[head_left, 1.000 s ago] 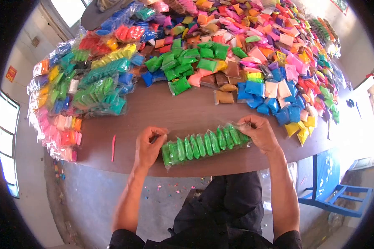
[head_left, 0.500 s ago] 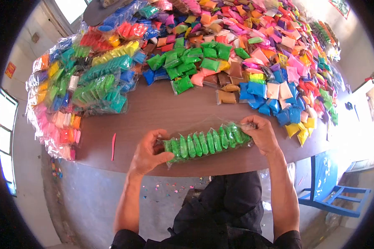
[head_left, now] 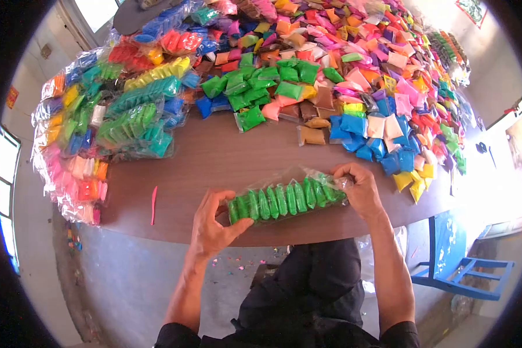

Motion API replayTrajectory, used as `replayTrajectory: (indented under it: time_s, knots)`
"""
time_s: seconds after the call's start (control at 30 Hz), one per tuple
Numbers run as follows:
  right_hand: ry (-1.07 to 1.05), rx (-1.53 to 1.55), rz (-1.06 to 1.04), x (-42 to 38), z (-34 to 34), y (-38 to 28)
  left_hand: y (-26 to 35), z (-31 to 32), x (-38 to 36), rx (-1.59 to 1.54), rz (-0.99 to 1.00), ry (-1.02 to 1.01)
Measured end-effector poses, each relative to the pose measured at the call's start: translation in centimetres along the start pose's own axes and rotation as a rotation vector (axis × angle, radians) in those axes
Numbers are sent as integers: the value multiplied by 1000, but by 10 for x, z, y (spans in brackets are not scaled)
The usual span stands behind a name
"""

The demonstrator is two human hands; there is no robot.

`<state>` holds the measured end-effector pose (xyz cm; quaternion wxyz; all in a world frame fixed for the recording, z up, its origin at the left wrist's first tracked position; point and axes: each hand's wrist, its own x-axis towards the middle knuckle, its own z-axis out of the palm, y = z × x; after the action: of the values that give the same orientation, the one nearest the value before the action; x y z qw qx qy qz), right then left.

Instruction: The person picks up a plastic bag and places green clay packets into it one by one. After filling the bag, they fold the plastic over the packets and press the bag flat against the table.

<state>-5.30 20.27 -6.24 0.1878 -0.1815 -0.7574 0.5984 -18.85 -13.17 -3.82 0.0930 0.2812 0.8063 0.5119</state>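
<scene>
Clear plastic wraps a row of green packets standing side by side in one long bag [head_left: 287, 198], which I see lifted just above the table's [head_left: 214, 162] near edge. My left hand [head_left: 211, 223] cups its left end, thumb under, fingers curled over. My right hand [head_left: 359, 185] pinches the right end shut-fingered. Bigger bags of sorted packets [head_left: 127, 124] crowd the far left corner; loose coloured packets [head_left: 354, 75] heap along the far edge.

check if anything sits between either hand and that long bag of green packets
Nothing visible does. The left hand grips one end of the bag of green packets and the right hand pinches the other end, both in direct contact. The loose packets lie farther back on the table.
</scene>
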Motion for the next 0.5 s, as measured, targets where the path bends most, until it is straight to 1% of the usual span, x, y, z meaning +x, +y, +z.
replayTrajectory:
  time_s: [0.1, 0.2, 0.3, 0.4, 0.5]
  knots:
    - [-22, 14, 27, 0, -4, 4, -7, -3, 2, 109, 150, -29]
    - [-39, 10, 79, 1, -8, 0, -10, -1, 2, 126, 195, 30]
    - [-42, 25, 74, 1, -7, -2, -8, -1, 2, 19, -2, 13]
    - [-57, 33, 51, 1, -10, 1, 4, 1, 4, 2, -55, 57]
    - [-58, 13, 15, 0, -9, 3, 3, -2, 6, 145, 25, 6]
